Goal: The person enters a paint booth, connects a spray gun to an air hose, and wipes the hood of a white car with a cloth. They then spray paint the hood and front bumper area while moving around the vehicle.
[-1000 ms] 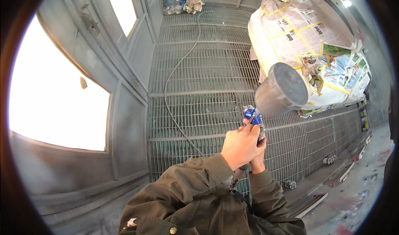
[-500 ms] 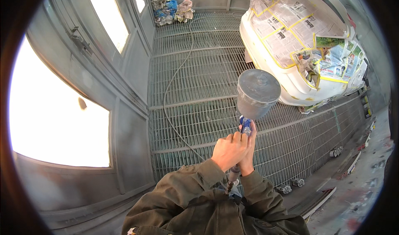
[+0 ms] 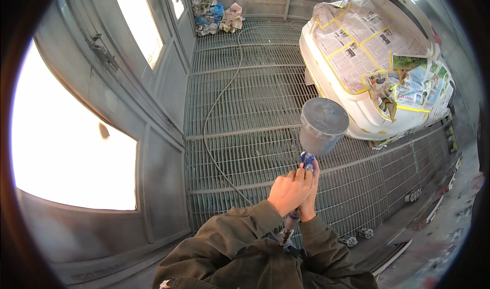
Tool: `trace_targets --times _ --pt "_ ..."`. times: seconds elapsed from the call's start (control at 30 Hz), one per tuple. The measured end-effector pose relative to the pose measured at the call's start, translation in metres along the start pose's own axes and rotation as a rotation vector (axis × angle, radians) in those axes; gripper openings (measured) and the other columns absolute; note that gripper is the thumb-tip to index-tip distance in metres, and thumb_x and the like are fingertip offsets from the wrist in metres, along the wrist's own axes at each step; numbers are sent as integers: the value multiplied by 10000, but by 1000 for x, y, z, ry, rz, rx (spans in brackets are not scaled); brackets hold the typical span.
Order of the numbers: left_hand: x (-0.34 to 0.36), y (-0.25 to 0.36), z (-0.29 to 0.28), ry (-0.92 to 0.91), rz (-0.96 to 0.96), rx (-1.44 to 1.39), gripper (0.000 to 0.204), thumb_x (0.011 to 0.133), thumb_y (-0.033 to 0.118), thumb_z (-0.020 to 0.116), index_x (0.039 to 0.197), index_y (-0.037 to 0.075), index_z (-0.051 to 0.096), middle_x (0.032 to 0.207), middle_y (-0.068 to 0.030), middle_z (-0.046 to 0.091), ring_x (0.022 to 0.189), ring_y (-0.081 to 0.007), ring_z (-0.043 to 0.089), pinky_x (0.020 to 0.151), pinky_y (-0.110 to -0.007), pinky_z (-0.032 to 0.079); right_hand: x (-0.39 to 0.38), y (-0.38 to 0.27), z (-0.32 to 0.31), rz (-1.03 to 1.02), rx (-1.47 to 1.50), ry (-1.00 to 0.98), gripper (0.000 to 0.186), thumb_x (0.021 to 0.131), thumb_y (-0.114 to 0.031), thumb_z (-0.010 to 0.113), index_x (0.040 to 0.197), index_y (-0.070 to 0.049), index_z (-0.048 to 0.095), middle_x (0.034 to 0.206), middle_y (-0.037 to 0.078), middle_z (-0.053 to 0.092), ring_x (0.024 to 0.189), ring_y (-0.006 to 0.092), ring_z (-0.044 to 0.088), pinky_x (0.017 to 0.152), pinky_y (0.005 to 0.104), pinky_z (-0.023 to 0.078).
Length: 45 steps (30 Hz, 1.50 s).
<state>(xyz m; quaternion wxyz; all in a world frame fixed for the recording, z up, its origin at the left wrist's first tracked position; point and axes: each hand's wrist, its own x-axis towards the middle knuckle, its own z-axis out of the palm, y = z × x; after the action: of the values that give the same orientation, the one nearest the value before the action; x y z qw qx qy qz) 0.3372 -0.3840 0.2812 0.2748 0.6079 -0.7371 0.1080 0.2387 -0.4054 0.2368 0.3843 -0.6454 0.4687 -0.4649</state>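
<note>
A spray gun with a blue and silver body (image 3: 308, 160) and a large grey lidded cup (image 3: 323, 128) is held upright in front of me. My left hand (image 3: 291, 189) is closed on the gun, overlapping my right hand (image 3: 310, 202), which also grips it from the right side. A hose fitting (image 3: 287, 232) shows below my hands. Beyond the cup stands a white vehicle body (image 3: 375, 125), largely covered with newspaper (image 3: 352, 49) held by yellow tape.
A thin hose (image 3: 206, 146) snakes across the grated floor (image 3: 240, 110). Crumpled paper (image 3: 214, 18) lies at the back left. Bright windows (image 3: 71, 136) line the left wall. Small wheeled fittings (image 3: 365, 233) and rails (image 3: 429, 212) sit along the right side.
Both my hands and the spray gun have shifted lower in the view, and the cup now sits more upright, its lid facing up. The background has shifted down slightly too.
</note>
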Motion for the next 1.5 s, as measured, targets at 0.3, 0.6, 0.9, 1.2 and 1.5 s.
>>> trace_targets --times 0.3,0.6,0.9,1.2,1.5 --pt "-57 -46 -29 -58 -74 -436 391 903 355 671 654 72 565 592 -48 543 518 -251 594 463 -364 461 35 -34 -2 442 476 -248 354 1007 -199 572 1319 -32 548 1112 45 656 921 93 606 616 245 560" --pt "-389 -89 16 -898 -1175 -436 404 920 438 612 832 60 723 800 -186 695 784 -389 676 729 -491 532 42 -58 -20 384 394 -142 381 1058 -272 459 1326 -3 480 1168 143 625 956 164 601 515 270 573" --pt "-551 -33 24 -1208 -1705 -465 381 897 435 620 891 81 761 774 -119 728 786 -282 713 764 -404 554 35 -24 -41 501 410 -331 355 1036 -313 500 1204 -4 549 1085 94 610 945 133 579 522 266 533" --pt "-424 -56 112 -1022 -1475 -621 355 968 347 629 836 27 706 716 -71 694 651 -151 663 640 -364 549 18 -35 -109 488 437 -327 510 989 -484 531 1101 12 496 870 80 490 670 117 507 431 238 445" --pt "-251 -2 183 -1172 -1111 -524 390 1007 362 565 853 27 692 768 -75 701 687 -169 649 678 -374 543 -68 -32 -329 430 558 107 936 870 -450 730 1555 -138 174 1282 247 599 1115 399 630 614 440 625"
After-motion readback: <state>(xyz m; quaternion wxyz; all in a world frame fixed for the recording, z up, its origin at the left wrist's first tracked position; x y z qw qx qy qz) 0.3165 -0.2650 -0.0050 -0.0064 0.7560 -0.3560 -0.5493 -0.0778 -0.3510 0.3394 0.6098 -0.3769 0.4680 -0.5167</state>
